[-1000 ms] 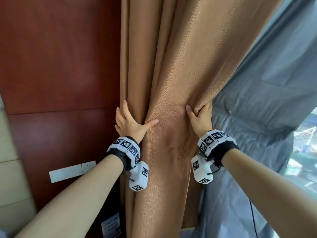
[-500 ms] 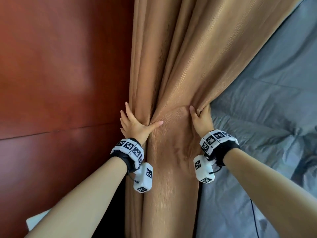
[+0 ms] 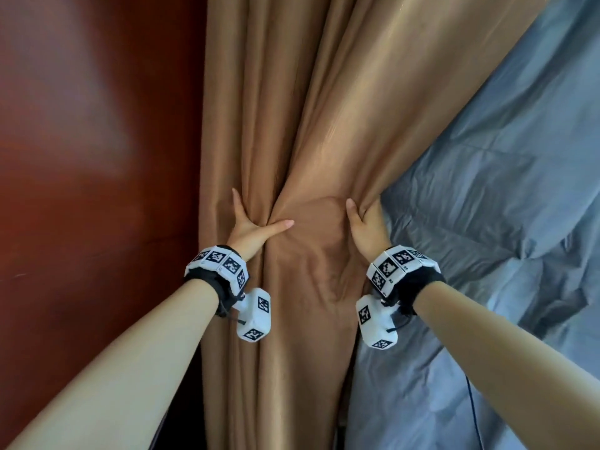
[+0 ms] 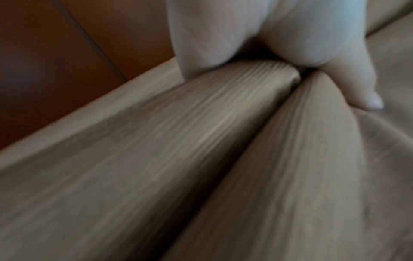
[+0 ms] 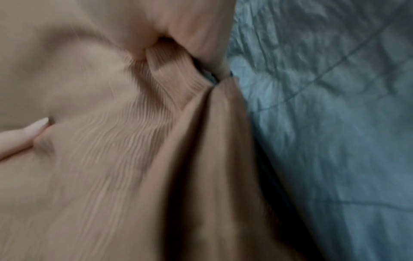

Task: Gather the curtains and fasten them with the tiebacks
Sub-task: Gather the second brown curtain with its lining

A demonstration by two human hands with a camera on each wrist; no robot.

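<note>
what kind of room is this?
Likely a bedroom or hotel room, by a window: a tan curtain held by both hands, a grey lining behind it, and wood wall panelling alongside.

looks like a furnished room by a window, perhaps a hotel room or bedroom, though hard to say which. full-length tan curtain (image 3: pixel 292 108) of ribbed, slightly glossy cloth hanging in deep folds, just beside a dark reddish-brown wood wall panel (image 3: pixel 97 157) with a polished sheen. to the right, a grey-blue lining curtain (image 3: pixel 487 222), creased and seamed, lit from behind as if by daylight. nothing of tools, machines or shop fittings in view; only soft furnishings and panelling.
</note>
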